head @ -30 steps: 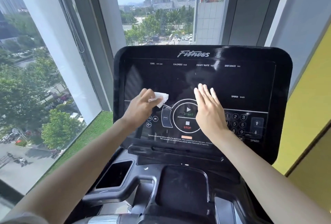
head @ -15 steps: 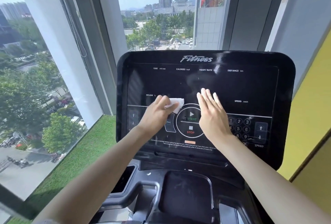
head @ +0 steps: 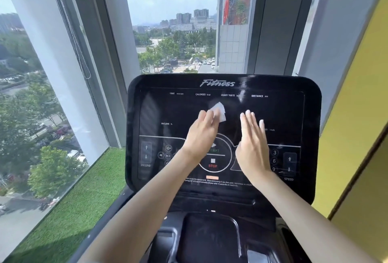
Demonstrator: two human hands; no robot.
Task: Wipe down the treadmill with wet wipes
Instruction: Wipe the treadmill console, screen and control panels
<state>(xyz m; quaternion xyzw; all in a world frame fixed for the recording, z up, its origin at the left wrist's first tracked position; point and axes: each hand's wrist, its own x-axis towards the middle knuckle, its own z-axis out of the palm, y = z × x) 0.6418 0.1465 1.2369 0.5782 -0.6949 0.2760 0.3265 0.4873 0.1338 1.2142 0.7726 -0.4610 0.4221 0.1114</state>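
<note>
The treadmill's black console panel (head: 294, 115) faces me, with a "Fitness" logo, readout labels and START/STOP buttons. My left hand (head: 201, 134) holds a small white wet wipe (head: 219, 111) against the dark screen, just above the START ring. My right hand (head: 253, 145) lies flat on the panel to the right of the ring, fingers straight and together, covering part of the number keypad.
Below the console sits a dark tray area with recessed holders (head: 210, 237). A tall window (head: 52, 94) with a bead cord runs along the left, green turf (head: 73, 210) at its foot. A yellow wall (head: 357, 115) stands close on the right.
My left hand has carried the wipe rightward and upward across the screen, from left of the START ring to above it. The right hand stays flat on the panel. The view has tilted up.
</note>
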